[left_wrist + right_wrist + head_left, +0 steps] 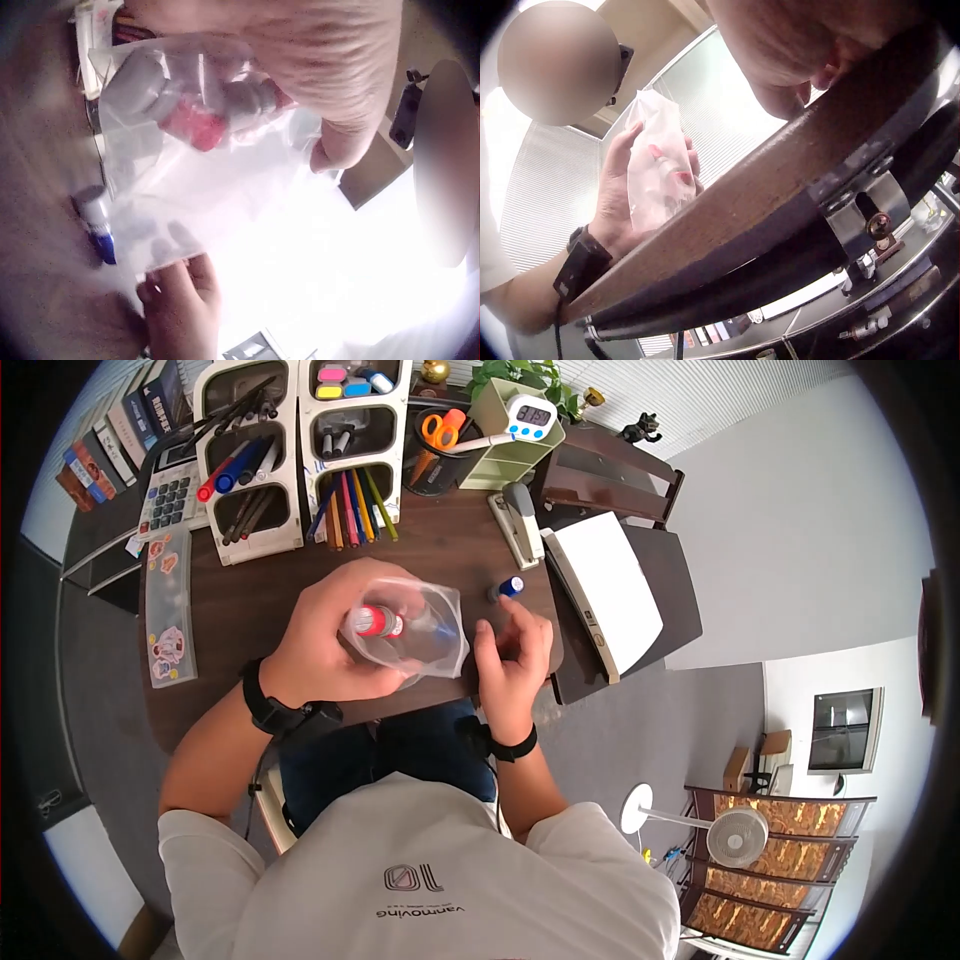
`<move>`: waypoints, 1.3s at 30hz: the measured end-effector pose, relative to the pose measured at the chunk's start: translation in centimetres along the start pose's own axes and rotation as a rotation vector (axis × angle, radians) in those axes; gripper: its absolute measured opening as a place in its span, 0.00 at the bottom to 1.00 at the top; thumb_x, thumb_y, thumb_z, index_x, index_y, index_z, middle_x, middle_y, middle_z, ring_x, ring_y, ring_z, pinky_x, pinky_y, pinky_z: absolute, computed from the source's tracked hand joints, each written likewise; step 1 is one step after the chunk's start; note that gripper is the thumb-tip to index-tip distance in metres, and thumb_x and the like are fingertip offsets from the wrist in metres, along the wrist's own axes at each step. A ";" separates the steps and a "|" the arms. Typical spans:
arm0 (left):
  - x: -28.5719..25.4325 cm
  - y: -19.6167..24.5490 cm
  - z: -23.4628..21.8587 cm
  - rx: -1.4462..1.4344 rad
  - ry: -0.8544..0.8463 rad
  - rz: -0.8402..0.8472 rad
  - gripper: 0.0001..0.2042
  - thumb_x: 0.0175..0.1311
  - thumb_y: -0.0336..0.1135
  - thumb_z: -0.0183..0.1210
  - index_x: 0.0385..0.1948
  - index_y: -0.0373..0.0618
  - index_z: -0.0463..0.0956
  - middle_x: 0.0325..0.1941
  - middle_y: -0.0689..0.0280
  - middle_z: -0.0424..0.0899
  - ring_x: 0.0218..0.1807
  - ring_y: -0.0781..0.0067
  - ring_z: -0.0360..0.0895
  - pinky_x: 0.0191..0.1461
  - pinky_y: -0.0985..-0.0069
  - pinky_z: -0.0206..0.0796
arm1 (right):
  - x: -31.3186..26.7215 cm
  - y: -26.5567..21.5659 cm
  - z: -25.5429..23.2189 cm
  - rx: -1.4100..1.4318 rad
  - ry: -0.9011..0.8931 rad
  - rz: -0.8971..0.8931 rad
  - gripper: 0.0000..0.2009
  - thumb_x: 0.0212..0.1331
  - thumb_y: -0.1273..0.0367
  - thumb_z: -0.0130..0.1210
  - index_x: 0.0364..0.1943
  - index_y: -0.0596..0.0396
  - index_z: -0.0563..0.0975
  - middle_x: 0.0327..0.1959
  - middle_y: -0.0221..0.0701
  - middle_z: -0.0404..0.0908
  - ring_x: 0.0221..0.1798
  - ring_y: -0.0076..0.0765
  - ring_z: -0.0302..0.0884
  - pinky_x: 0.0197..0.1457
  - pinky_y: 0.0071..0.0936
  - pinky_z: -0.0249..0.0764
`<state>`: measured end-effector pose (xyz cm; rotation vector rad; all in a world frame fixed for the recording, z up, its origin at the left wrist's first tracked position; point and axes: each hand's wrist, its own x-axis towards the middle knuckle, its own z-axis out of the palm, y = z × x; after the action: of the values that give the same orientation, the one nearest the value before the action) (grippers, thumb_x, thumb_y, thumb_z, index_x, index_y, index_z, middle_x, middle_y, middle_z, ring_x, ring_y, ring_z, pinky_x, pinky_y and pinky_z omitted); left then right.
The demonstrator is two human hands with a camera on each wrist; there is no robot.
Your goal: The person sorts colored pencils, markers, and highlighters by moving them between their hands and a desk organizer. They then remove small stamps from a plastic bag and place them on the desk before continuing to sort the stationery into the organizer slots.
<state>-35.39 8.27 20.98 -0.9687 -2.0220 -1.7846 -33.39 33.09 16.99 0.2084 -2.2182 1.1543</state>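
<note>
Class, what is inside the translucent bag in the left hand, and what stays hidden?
Inside the translucent bag are at least two small red-and-grey containers. The left hand covers part of the bag, and cloudy plastic blurs the rest, so their exact number cannot be told.

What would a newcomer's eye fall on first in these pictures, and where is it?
Probably first on the translucent bag in the left hand, with its bright red and grey containers inside, over the near part of the desk. Next might come the small blue and grey bottle on the desk, close to the right hand. Then the orange-handled scissors in the dark cup at the desk's far side.
</note>
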 end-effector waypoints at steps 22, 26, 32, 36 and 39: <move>-0.1 -0.4 1.1 0.008 0.022 -0.184 0.30 0.49 0.28 0.73 0.58 0.41 0.74 0.53 0.63 0.85 0.55 0.72 0.83 0.61 0.72 0.73 | -0.3 -2.7 -2.3 0.519 0.089 0.203 0.16 0.70 0.77 0.60 0.60 0.60 0.76 0.48 0.30 0.81 0.45 0.19 0.77 0.50 0.19 0.75; 0.0 -0.4 1.3 0.068 -0.024 -0.101 0.31 0.49 0.28 0.74 0.59 0.42 0.75 0.53 0.61 0.84 0.54 0.67 0.83 0.58 0.70 0.75 | 0.7 -5.7 -2.8 0.639 0.111 -0.075 0.21 0.65 0.77 0.65 0.60 0.59 0.71 0.54 0.44 0.83 0.51 0.33 0.81 0.57 0.28 0.76; -0.1 -0.9 1.4 0.080 -0.043 -0.084 0.33 0.48 0.29 0.75 0.60 0.44 0.74 0.54 0.60 0.83 0.53 0.62 0.84 0.56 0.68 0.76 | 2.5 -6.5 -1.3 0.277 -0.201 -0.276 0.14 0.56 0.77 0.70 0.46 0.58 0.79 0.49 0.41 0.86 0.49 0.44 0.82 0.55 0.34 0.76; -0.3 -1.1 1.4 0.006 -0.063 -0.127 0.33 0.48 0.29 0.75 0.61 0.45 0.74 0.54 0.60 0.82 0.54 0.62 0.84 0.56 0.68 0.76 | 2.4 -5.6 -1.3 0.118 -0.252 -0.429 0.11 0.57 0.71 0.69 0.45 0.55 0.86 0.57 0.41 0.82 0.55 0.46 0.79 0.58 0.37 0.73; -0.1 -0.6 1.5 0.032 -0.068 -0.137 0.32 0.47 0.28 0.75 0.59 0.42 0.74 0.53 0.61 0.84 0.54 0.65 0.83 0.59 0.69 0.73 | 2.3 -4.6 -1.4 0.280 -0.336 -0.270 0.14 0.64 0.64 0.64 0.50 0.56 0.86 0.69 0.43 0.73 0.62 0.46 0.75 0.61 0.39 0.73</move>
<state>-35.36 9.63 20.18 -0.9133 -2.1999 -1.8040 -32.75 31.73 22.12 0.8468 -2.2074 1.3481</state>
